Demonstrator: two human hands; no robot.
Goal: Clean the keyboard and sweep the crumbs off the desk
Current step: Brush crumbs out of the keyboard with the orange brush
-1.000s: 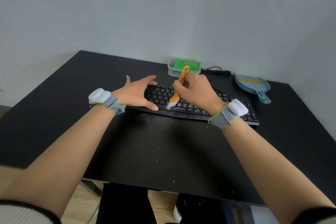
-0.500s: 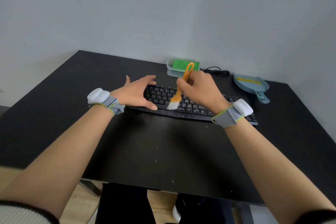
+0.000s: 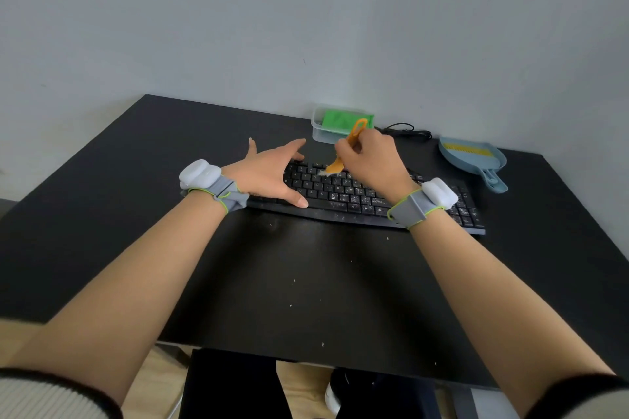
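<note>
Keyboard (image 3: 357, 196) lies mid-desk (image 3: 136, 214), braced by the flat, spread left hand (image 3: 269, 173); the right hand (image 3: 369, 160) pinches an orange brush (image 3: 343, 153) on the top rows. Hard flicks could scatter crumbs (image 3: 350, 199) (many remain) behind it.

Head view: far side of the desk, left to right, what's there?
Left hand on the keyboard's left end → clear tub with green cloth → right hand gripping the orange brush → black cable → blue dustpan.
</note>
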